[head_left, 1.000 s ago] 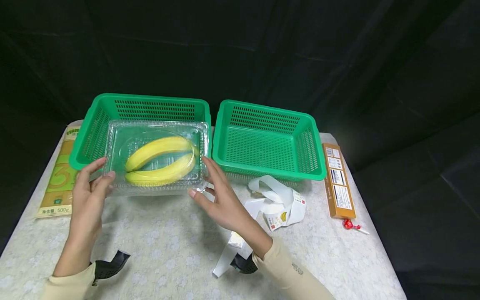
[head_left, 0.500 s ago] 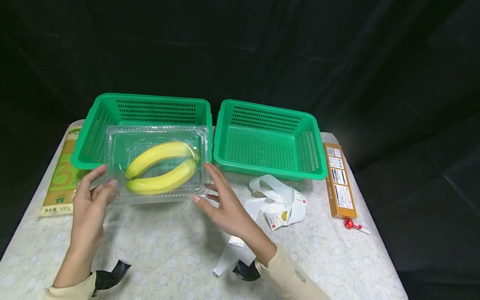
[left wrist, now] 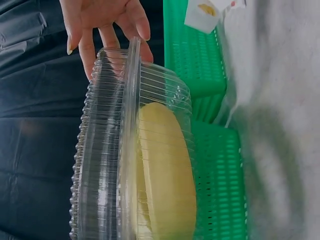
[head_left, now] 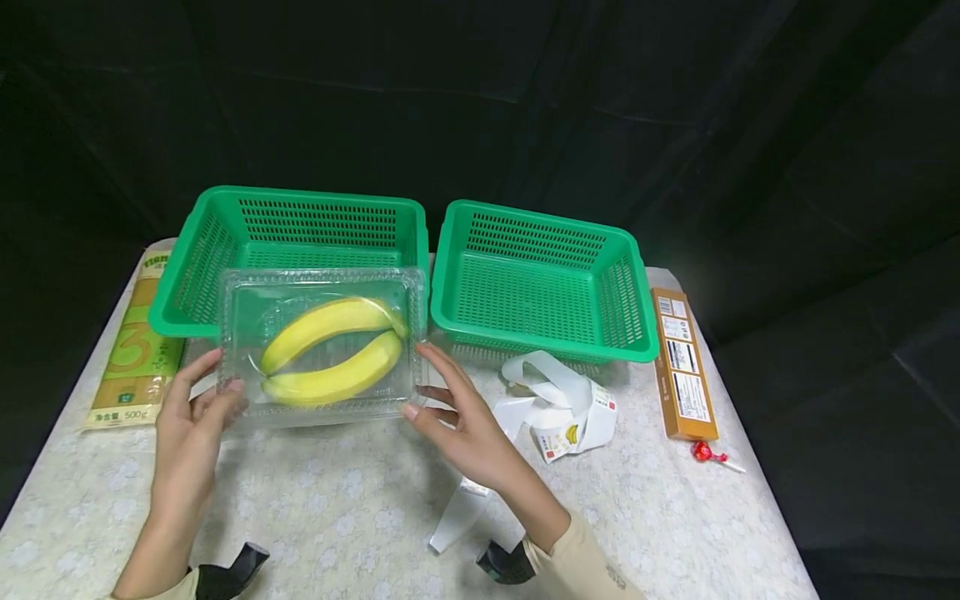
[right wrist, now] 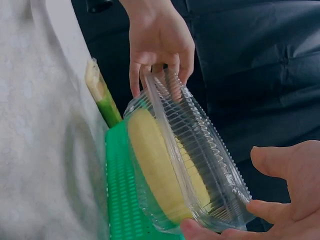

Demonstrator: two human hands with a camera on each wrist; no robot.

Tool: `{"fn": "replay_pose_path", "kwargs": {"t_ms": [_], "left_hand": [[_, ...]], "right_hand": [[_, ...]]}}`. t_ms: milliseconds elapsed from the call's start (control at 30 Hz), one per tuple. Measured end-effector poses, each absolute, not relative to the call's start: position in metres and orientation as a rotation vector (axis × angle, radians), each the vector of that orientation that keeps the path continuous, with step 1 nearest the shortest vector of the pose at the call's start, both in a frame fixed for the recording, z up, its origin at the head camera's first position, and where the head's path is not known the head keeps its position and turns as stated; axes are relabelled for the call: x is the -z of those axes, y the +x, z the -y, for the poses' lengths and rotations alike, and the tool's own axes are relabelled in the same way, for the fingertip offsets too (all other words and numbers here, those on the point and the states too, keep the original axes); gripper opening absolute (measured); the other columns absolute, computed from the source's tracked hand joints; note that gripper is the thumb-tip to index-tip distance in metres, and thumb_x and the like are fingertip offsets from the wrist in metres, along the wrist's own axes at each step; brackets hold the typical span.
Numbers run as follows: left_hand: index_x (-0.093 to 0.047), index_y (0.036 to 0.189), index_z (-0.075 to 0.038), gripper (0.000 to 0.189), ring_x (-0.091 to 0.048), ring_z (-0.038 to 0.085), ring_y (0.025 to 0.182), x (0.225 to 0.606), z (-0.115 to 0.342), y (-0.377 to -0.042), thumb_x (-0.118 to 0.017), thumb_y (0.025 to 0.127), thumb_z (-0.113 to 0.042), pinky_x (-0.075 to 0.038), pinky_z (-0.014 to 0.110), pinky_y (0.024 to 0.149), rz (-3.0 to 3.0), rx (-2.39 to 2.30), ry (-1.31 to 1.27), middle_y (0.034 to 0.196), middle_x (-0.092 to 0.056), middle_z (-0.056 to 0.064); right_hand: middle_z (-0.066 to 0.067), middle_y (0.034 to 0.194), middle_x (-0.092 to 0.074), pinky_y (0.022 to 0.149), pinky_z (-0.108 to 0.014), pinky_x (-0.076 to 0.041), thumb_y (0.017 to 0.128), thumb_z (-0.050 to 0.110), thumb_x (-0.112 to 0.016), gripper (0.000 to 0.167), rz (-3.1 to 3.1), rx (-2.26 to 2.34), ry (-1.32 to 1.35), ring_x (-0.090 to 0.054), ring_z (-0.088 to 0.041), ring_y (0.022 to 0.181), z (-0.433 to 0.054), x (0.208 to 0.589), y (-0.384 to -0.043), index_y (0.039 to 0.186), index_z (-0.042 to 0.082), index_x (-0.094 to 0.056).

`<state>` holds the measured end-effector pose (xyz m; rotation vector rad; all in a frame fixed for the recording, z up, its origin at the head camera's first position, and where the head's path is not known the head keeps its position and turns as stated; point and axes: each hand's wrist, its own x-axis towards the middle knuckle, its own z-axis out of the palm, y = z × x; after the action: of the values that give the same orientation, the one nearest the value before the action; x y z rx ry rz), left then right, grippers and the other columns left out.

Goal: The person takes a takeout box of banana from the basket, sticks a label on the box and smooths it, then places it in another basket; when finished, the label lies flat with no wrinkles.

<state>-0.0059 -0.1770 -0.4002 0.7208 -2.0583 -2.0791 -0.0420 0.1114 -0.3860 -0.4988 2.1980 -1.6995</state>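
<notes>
A clear plastic clamshell container [head_left: 322, 411], lid shut, is held up in front of the left green basket. Two yellow bananas [head_left: 330, 386] lie inside it, curved toward each other. My left hand [head_left: 187, 421] grips its left end, thumb in front and fingers at the side. At the opposite end, my right hand [head_left: 468, 425] holds it between thumb and fingers. The left wrist view shows the container's ribbed side [left wrist: 100, 165] with a banana [left wrist: 167, 175] behind the plastic. In the right wrist view the left hand [right wrist: 162, 40] grasps the far end.
Behind the container stands a green basket [head_left: 330, 198], with a second green basket [head_left: 540, 339] to its right. A coil of white label tape [head_left: 562, 400] lies by my right hand. A noodle packet [head_left: 131, 358] is far left; an orange box [head_left: 682, 367] and red lollipop [head_left: 702, 452] are right.
Both hands have brought the container a little toward me, away from the left basket, so more of that basket's inside shows. The grip on both ends stays the same.
</notes>
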Motion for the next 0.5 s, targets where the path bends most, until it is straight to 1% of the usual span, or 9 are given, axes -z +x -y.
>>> {"fn": "replay_pose_path", "kwargs": {"t_ms": [233,367,500], "left_hand": [[-0.042,0.143,-0.024,0.046,-0.054,-0.001,0.107,0.408,0.17,0.001,-0.054,0.102,-0.007,-0.051,0.007,0.08,2.019,2.14,0.692,0.122,-0.043,-0.012],[-0.042,0.142,-0.023,0.045,-0.052,0.002,0.111,0.41,0.167,0.002,-0.057,0.102,-0.01,-0.051,0.007,0.08,2.034,2.126,0.665,0.123,-0.046,-0.012],[-0.041,0.142,-0.024,0.046,-0.052,0.001,0.11,0.414,0.169,0.004,-0.059,0.101,-0.012,-0.052,0.008,0.081,2.056,2.131,0.649,0.122,-0.045,-0.011]], "right_hand": [[0.003,0.167,-0.02,0.111,-0.047,-0.048,0.101,0.017,-0.062,0.065,-2.174,1.728,-0.447,-0.05,-0.03,0.139,-0.12,0.39,-0.035,0.157,0.032,-0.032],[0.007,0.165,-0.023,0.11,-0.044,-0.048,0.1,0.017,-0.063,0.065,-2.141,1.744,-0.404,-0.048,-0.028,0.141,-0.124,0.393,-0.031,0.155,0.037,-0.033],[0.006,0.164,-0.028,0.11,-0.043,-0.049,0.1,0.016,-0.063,0.066,-2.108,1.752,-0.381,-0.047,-0.029,0.142,-0.127,0.397,-0.027,0.154,0.036,-0.032]]}}
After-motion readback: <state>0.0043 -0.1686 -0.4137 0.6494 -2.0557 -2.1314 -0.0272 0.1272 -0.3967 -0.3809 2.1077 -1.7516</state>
